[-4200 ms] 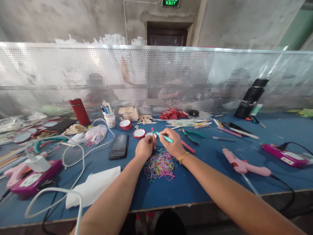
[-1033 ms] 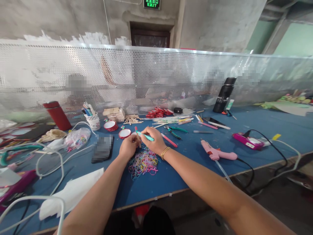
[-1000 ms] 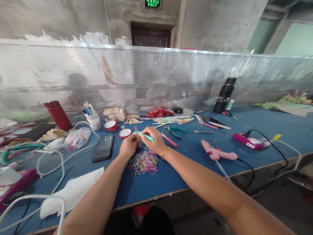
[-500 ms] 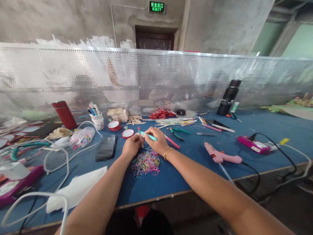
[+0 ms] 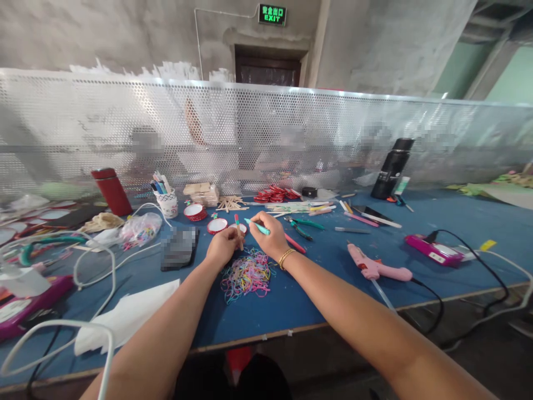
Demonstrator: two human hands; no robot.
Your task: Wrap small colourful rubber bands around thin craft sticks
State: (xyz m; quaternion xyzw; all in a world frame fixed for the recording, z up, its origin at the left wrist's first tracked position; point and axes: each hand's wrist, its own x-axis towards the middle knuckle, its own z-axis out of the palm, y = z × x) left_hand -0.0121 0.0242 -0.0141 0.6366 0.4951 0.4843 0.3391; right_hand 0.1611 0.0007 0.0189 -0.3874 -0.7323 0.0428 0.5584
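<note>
Between its fingers my left hand holds a wooden stick upright; the stick's top is red with a teal band below. My right hand, with a gold bracelet at the wrist, grips a teal marker whose tip points left toward the stick, a small gap apart. Just in front of both hands lies a tangled pile of colourful elastic bands. A round red-rimmed piece rests behind my left hand, and a red marker lies right beside my right hand.
Green-handled pliers and a pink glue gun lie to the right. On the left are a phone, white paper, a cup of pens and a red bottle. Loose wooden sticks lie behind.
The teal marker in my right hand has moved back from the stick, and a gap now shows between them. A teal band is now visible on the stick. The view has shifted slightly.
</note>
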